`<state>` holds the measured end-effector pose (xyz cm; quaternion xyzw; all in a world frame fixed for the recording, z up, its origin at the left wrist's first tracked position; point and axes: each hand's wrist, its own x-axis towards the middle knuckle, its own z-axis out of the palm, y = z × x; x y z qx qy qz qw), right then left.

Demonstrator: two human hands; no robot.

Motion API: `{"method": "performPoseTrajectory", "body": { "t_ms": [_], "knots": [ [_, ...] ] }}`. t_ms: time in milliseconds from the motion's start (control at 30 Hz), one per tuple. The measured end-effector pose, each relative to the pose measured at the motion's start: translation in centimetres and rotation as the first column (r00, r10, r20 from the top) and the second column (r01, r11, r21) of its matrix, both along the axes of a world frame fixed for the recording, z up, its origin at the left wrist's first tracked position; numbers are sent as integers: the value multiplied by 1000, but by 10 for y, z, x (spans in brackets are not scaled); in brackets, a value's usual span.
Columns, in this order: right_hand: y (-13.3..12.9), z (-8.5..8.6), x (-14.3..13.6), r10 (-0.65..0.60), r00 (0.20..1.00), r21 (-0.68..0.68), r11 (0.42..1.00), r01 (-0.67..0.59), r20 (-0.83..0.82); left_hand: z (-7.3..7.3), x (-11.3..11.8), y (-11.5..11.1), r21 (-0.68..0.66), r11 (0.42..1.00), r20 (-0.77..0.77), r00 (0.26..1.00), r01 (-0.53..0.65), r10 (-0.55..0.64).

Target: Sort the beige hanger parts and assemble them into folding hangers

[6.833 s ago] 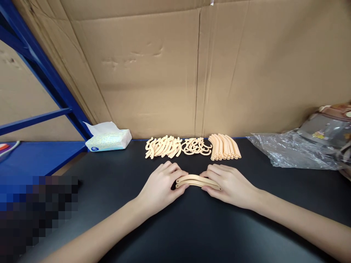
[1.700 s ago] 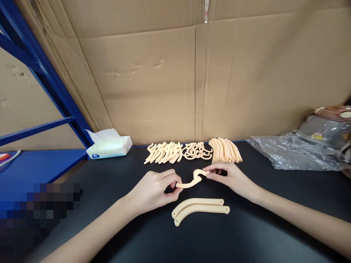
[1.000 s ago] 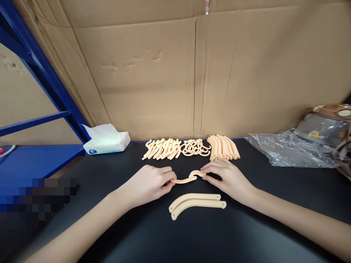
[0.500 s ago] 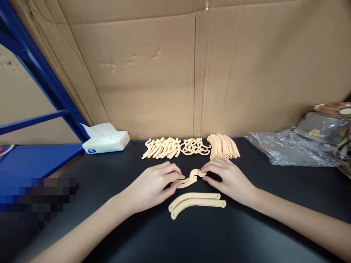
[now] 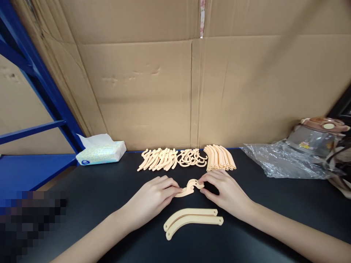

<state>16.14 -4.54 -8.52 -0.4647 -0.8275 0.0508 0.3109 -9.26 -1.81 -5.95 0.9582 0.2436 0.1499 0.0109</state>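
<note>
My left hand is closed, its thumb and fingers pinching the left end of a wavy beige piece. My right hand pinches the right end of a hooked beige piece with small dark holes. The two pieces meet between my hands, the hook's curl against the wavy piece; whether they are joined I cannot tell. In front of them lie two long curved beige bars, the farther bar and the nearer bar, side by side and each with a hole at both ends.
Along the table's back lie a pile of wavy pieces, a pile of small hooks and a row of curved bars. A tissue pack stands left. Clear plastic film and a bottle lie right. Cardboard rises behind.
The view has tilted up, so everything on the table sits lower. My left fingers have drawn closer together on the wavy piece. Both hands keep their pieces in nearly the same position.
</note>
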Motion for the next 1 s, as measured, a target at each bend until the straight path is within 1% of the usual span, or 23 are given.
{"method": "performPoseTrajectory", "body": {
  "t_ms": [233, 367, 533, 733, 833, 900, 967, 1000],
  "knots": [
    [-1, 0, 0, 7, 1000, -8, 1000, -7, 17, -1, -1, 0, -20, 999, 23, 999, -44, 44],
    [-2, 2, 1, 14, 1000, -13, 1000, -14, -18, 0, -2, 0, -17, 998, 23, 998, -61, 61],
    [-2, 5, 2, 23, 998, -11, 1000, -24, -60, 1, -4, 2, 46, 998, 51, 998, -41, 39],
    [-4, 7, 1, 32, 999, 31, 999, -31, -41, 1, -5, 2, 107, 994, 65, 998, -31, 24],
    [-1, 14, 3, -2, 1000, 66, 998, 3, -13, 4, -4, 0, 124, 992, 49, 999, -22, 16],
    [7, 22, 8, -46, 998, 104, 994, 43, 35, 5, -3, -1, 127, 992, 35, 999, -17, 12],
    [20, 33, 13, -114, 984, 151, 984, 93, 135, 6, -2, -3, 127, 992, 27, 1000, -16, 12],
    [29, 39, 16, -161, 964, 172, 977, 125, 210, 6, -2, -4, 128, 992, 25, 1000, -14, 11]
  ]
}}
